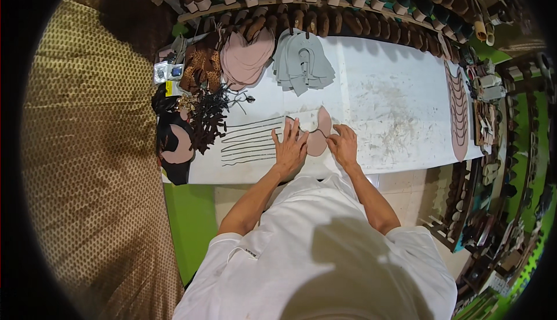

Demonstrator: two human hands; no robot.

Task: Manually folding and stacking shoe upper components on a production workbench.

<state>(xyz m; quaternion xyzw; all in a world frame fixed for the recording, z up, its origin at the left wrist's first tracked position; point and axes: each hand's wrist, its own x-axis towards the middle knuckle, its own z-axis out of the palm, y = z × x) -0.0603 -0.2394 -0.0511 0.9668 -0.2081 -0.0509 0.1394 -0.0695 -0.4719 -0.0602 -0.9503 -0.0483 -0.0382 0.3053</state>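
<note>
One pink cut piece (317, 143) with a narrow upright lobe lies on the white table (400, 140), between the wearer's two hands, a thin dark line running across it. The left hand (290, 150) is palm down, fingers spread and extended, its fingertips at the piece's left side. The right hand (344, 145) is bent at the fingers, thumb and forefinger at the piece's right edge; whether they pinch it, I cannot tell. Both forearms angle inward from the lower edge.

Left of the left hand lie roughly eight thin dark strips (249, 141), side by side. Beyond the hands sit two piles, one of pink pieces (248, 59) and one of grey pieces (303, 59); the layers are too close to count. One long overlapping row of pink pieces (458, 114) lies near the table's right end.
</note>
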